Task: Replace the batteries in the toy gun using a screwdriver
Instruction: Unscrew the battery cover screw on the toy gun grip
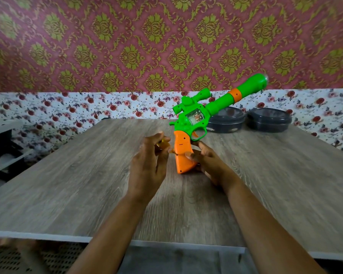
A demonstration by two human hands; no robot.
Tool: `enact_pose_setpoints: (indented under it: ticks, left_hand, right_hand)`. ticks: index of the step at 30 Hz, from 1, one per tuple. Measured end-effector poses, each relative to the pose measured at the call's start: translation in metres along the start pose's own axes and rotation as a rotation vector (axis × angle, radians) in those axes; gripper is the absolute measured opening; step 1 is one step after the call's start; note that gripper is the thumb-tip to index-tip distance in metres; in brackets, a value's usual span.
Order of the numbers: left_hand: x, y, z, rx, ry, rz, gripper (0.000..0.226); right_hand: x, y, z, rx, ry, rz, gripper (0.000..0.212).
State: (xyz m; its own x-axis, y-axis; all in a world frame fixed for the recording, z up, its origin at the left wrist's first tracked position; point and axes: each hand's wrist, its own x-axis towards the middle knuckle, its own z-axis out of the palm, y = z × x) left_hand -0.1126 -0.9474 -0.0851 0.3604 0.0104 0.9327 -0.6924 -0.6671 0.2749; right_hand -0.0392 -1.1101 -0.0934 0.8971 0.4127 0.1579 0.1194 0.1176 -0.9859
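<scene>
**Toy gun (198,119) held by its grip at mid-table, screwdriver at its side**

At 9 o'clock, off the table's left edge, stands a dark shelf (2,139), blurred. The wood-grain table (67,194) fills the middle of the view.

Just left of centre, the left hand (149,165) has its fingers curled round the amber handle of a screwdriver (162,146). The tool points toward 3 o'clock, and its tip reaches the left side of the orange grip (183,155). Motion blur hides whether it sits in a screw.

At centre the gun stands nearly upright, butt down toward the table. I cannot tell if the butt touches the wood. The green body with its scope rises above the grip, and the long barrel with an orange band slants away to 2 o'clock.

The right hand (210,161) clamps the grip from the 4 o'clock side, thumb across its face and fingers wrapped behind.

At 1 o'clock, near the table's far edge, two dark round lidded containers (268,119) sit side by side. The left one is partly behind the gun.
</scene>
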Motion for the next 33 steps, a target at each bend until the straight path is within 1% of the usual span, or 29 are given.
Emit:
enact_pose_setpoints:
  ticks: [6,10,13,18,20,24,26,28,31,33]
  left_hand:
    - [0.0,0.002,0.0,-0.01,0.009,-0.019,0.03]
    - [0.002,0.005,-0.002,0.055,0.005,0.048,0.032]
    - [0.003,0.009,-0.005,0.067,0.042,0.067,0.032]
    - [0.004,0.011,-0.007,0.13,0.076,0.14,0.028]
    - [0.005,0.012,-0.006,0.115,0.084,0.158,0.024]
    - [0.006,0.01,-0.006,0.022,0.132,0.117,0.012]
    - [0.004,0.011,-0.006,-0.035,0.15,0.089,0.018]
    - [0.004,0.014,-0.007,-0.095,0.133,0.044,0.022]
    - [0.003,0.013,-0.006,-0.024,0.11,0.044,0.019]
    - [0.004,0.011,-0.007,0.009,0.107,0.058,0.018]
  right_hand:
    - [0.0,0.001,0.0,0.002,0.005,0.002,0.036]
    - [0.0,0.001,-0.001,-0.01,0.006,0.005,0.035]
    - [-0.001,0.0,0.0,-0.003,0.01,0.008,0.028]
    - [-0.003,-0.001,0.001,-0.011,0.018,0.012,0.026]
    - [-0.003,-0.002,0.002,-0.02,0.018,0.011,0.026]
    - [-0.002,-0.001,0.001,-0.029,0.029,0.011,0.026]
    - [-0.001,0.0,0.001,-0.032,0.036,0.014,0.028]
    - [-0.001,0.0,0.001,-0.043,0.036,0.021,0.03]
    - [-0.001,-0.001,0.001,-0.052,0.041,0.035,0.039]
    - [0.0,-0.001,0.002,-0.045,0.042,0.039,0.041]
